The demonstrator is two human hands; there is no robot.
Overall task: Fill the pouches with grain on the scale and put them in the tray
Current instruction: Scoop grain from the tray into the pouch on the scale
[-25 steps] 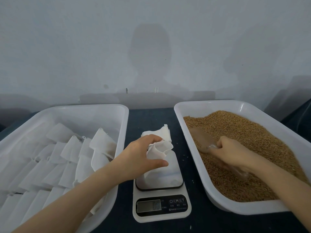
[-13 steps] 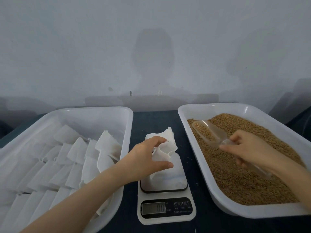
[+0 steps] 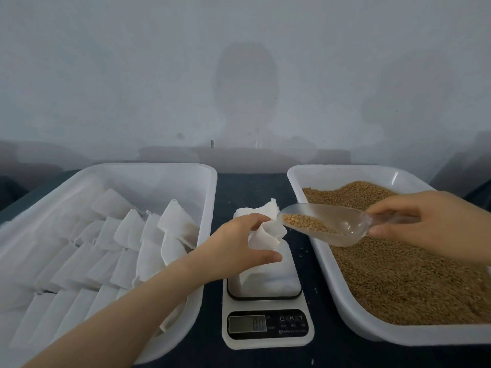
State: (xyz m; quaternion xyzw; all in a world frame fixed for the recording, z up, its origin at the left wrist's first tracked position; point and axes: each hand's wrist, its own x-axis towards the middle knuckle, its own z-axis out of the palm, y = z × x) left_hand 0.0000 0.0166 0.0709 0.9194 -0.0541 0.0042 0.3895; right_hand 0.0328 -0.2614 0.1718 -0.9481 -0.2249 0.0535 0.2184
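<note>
Left of the right hand (image 3: 425, 224) gripping a clear plastic scoop (image 3: 324, 224), the left hand (image 3: 236, 248) pinches a limp white fabric pouch (image 3: 268, 239) at its rim, likely the surest hold.

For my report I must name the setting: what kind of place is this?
Probably a small hand-packing station: a digital scale stands between a tray of white pouches and a tray of grain, against a bare wall.

Scale (image 3: 267, 341) fills gap between pouch tray (image 3: 211, 208), grain tray (image 3: 345, 168)
</note>
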